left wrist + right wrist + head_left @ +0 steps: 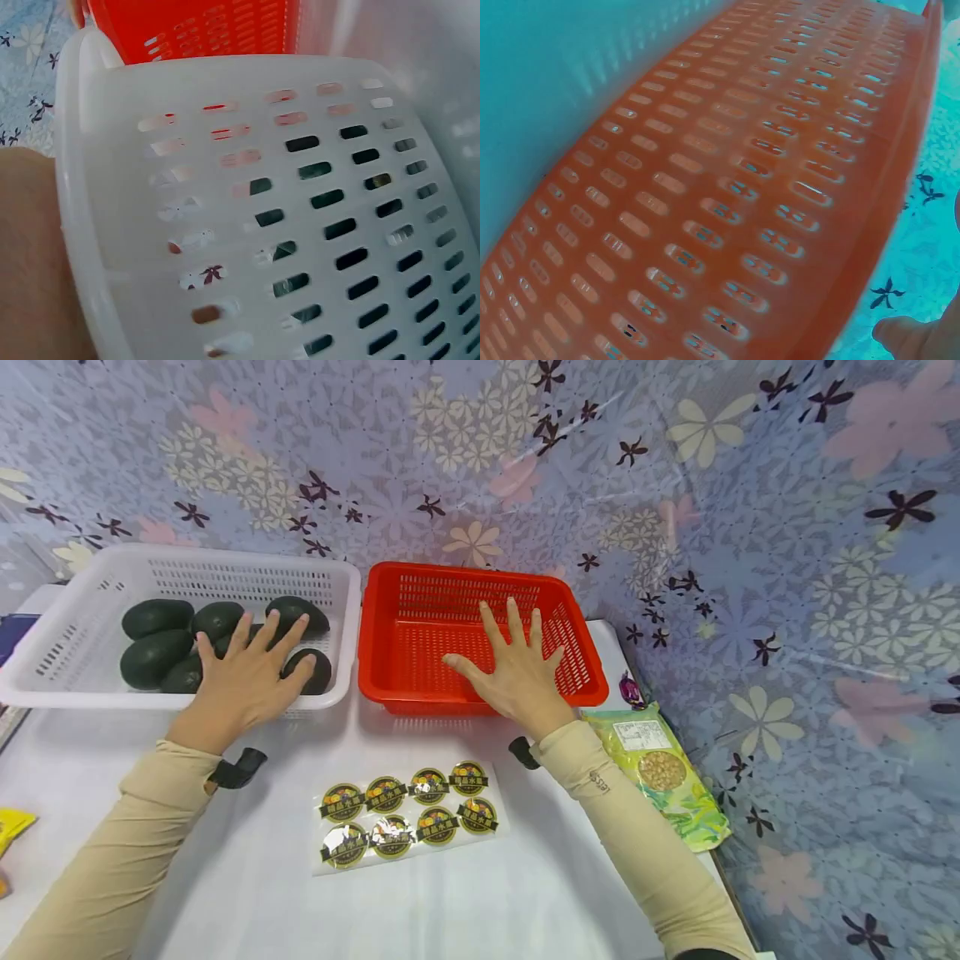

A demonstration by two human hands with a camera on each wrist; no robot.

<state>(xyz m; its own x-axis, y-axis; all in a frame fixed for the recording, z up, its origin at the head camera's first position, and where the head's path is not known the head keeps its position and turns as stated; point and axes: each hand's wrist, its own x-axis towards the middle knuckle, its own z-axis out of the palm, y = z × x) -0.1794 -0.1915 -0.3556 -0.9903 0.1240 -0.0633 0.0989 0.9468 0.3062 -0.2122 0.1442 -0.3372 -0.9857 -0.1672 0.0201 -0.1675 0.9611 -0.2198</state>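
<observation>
My left hand is held with fingers spread above the front edge of a white slotted plastic basket. Several dark green avocados lie inside, partly hidden by that hand. Over a red slotted plastic basket my right hand is spread too, with nothing between its fingers. No fruit shows in the red basket. In the left wrist view, the white basket wall fills most of the picture, dark shapes behind its slots. The right wrist view shows the red basket wall beside a fingertip.
A sheet of round fruit stickers lies on the white tabletop in front of the baskets. At right are a green-yellow bag and a small purple wrapped item. A yellow packet sits at the left edge. Floral cloth hangs behind.
</observation>
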